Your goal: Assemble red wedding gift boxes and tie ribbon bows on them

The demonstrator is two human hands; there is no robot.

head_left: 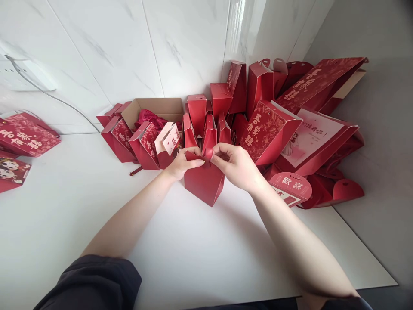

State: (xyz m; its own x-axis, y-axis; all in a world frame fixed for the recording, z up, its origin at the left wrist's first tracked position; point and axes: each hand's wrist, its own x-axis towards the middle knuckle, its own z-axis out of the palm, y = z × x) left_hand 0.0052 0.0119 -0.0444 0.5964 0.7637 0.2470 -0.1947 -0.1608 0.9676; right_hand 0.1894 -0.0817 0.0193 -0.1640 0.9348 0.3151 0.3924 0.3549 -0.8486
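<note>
In the middle of the white table stands a red gift box [203, 185], its plain side facing me. At its top edge, a red ribbon [208, 154] forms a small loop between my hands. My left hand [184, 163] pinches at the ribbon, thumb and fingers together, right at the box's upper left corner. On the other side, my right hand [237, 165] grips the ribbon loop between thumb and forefinger. Part of the box top is covered by my fingers, so the knot itself cannot be made out.
Behind the hands stand several small red boxes [196, 110] and an open cardboard carton [158, 105] holding red ribbons [151, 119]. Larger red bags [267, 131] crowd the right side by the wall. More red boxes [29, 133] stand far left, below a cable [48, 92].
</note>
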